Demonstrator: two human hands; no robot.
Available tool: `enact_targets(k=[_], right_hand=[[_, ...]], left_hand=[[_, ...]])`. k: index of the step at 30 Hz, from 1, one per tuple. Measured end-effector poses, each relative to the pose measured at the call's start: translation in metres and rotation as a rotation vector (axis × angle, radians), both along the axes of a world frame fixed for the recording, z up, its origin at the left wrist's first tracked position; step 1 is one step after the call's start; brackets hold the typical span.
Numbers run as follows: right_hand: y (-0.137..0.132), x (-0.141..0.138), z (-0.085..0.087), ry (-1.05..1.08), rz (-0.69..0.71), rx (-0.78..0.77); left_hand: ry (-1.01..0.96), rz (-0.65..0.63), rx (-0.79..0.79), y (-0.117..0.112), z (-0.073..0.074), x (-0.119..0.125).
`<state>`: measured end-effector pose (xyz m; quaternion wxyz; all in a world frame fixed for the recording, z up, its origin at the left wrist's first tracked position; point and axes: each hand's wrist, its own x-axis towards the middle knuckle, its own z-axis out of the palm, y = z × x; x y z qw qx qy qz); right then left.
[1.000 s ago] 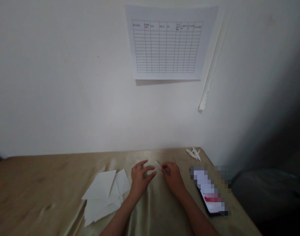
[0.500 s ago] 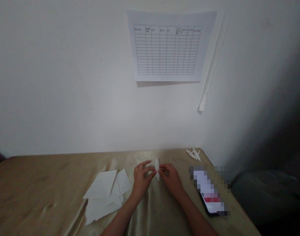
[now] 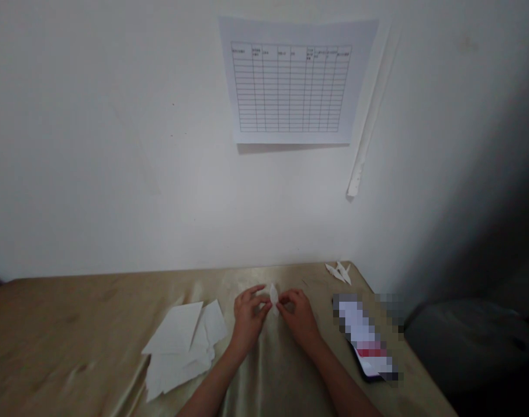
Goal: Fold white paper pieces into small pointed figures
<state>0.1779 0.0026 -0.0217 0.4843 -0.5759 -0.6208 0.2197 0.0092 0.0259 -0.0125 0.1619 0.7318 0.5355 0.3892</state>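
A small folded white paper piece [image 3: 274, 293], narrow and pointed at the top, stands upright between my two hands. My left hand [image 3: 248, 313] pinches its left edge between thumb and index finger, the other fingers raised. From the other side, my right hand [image 3: 300, 315] pinches the right edge with thumb and forefinger. Both hands are just above the brown satin cloth on the table. The paper's exact folds are too small to make out.
Left of my hands lies a pile of white paper sheets [image 3: 177, 327]. Several folded paper pieces [image 3: 338, 272] rest at the back right corner. A phone [image 3: 371, 370], partly blurred out, lies to the right. Behind the table [image 3: 95, 295], a printed form [image 3: 293, 136] hangs on the wall.
The whole view has shifted slightly. The paper looks a bit wider at the top, and my fingertips are closer together at its lower part.
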Motion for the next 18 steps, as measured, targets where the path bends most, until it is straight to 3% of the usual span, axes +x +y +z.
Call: enact_targets(k=[18], right_hand=[[-0.002, -0.003, 0.001, 0.080, 0.026, -0.009]], left_hand=[[-0.053, -0.026, 0.066, 0.007, -0.013, -0.001]])
